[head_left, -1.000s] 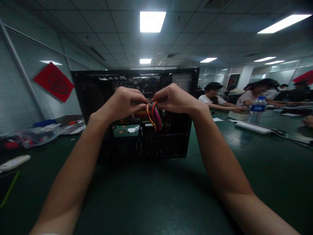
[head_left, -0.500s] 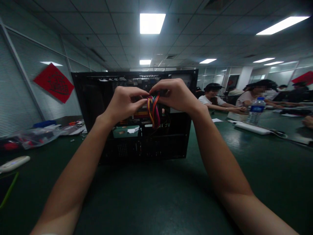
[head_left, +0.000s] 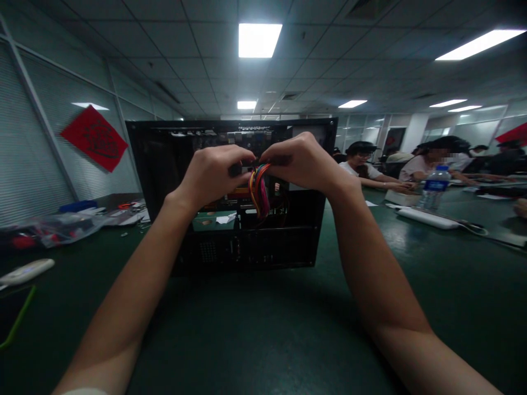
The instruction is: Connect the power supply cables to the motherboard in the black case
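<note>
An open black computer case (head_left: 288, 236) stands upright on the dark green table (head_left: 255, 340) in front of me. A bundle of coloured wires (head_left: 258, 192) hangs out of it at mid height. My left hand (head_left: 214, 175) is closed, its fingertips pinching the top of the bundle from the left. My right hand (head_left: 302, 160) is closed too, gripping the bundle's upper end from the right. Both hands meet just in front of the circuit board inside the case. What sits at the wires' top end is hidden by my fingers.
A white device (head_left: 27, 271) and clear plastic bags (head_left: 61, 227) with small parts lie at the left. A water bottle (head_left: 432, 189) and a white power strip (head_left: 428, 218) stand at the right, where several other people (head_left: 362, 164) sit. A red paper sign (head_left: 94, 137) hangs on the wall.
Both hands rose a little with the wire bundle, the right hand lifting higher than the left. The view shifted slightly to the left.
</note>
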Demonstrator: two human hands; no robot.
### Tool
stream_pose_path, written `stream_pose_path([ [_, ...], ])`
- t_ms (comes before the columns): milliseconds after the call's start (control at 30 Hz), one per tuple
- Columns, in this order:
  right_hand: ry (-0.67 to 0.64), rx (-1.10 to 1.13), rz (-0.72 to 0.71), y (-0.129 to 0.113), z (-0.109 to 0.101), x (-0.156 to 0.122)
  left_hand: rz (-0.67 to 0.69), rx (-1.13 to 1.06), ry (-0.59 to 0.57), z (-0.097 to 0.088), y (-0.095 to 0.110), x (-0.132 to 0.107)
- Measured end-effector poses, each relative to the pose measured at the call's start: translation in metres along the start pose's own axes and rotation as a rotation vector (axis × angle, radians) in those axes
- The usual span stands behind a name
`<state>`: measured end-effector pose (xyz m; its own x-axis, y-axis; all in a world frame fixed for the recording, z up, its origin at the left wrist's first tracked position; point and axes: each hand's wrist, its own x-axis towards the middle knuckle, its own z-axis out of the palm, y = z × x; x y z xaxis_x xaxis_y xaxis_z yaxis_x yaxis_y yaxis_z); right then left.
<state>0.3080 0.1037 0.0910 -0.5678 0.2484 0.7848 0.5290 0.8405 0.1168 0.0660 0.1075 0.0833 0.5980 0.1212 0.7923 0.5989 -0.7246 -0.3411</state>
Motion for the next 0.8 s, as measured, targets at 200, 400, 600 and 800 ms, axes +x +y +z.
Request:
stream_pose_path([
  [200,-0.155,0.073,0.036,-0.003,0.000,-0.003,-0.005,0.004,-0.070,0.007,-0.007,-0.001],
  [400,-0.113,0.039,0.015,-0.001,-0.002,-0.002,0.025,-0.031,-0.059,0.004,-0.006,-0.001],
  [600,-0.012,0.016,0.005,-0.003,-0.008,-0.003,0.026,-0.076,0.024,0.003,-0.003,0.000],
  [800,0.090,0.013,-0.022,-0.013,-0.013,-0.004,-0.019,-0.058,0.007,0.002,-0.006,0.000],
])
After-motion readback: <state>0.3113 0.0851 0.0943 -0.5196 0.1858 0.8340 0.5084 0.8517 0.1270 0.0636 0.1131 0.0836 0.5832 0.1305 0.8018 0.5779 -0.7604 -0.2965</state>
